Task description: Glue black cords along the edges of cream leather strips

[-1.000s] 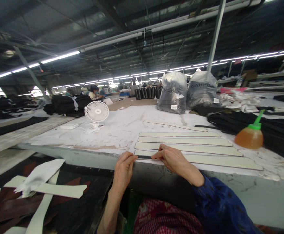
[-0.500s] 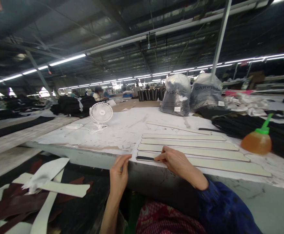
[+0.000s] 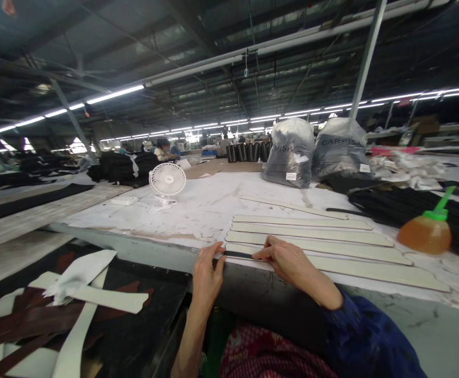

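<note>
Several long cream strips with dark edges lie side by side on the white-covered table. A narrow black strip lies along the left part of the nearest cream strip. My left hand is at the black strip's left end, thumb and fingertips bent around it at the table edge. My right hand has its thumb and index finger pinched on the black strip further right, with the palm over the nearest cream strip.
A small white fan stands at the back left. Two filled plastic bags are at the back. An orange bottle with a green nozzle is at the right, beside black material. Cream and brown scraps lie lower left.
My left hand has moved right and up to the black strip's left end. My right hand stays on the strip. The whole view has shifted slightly.
</note>
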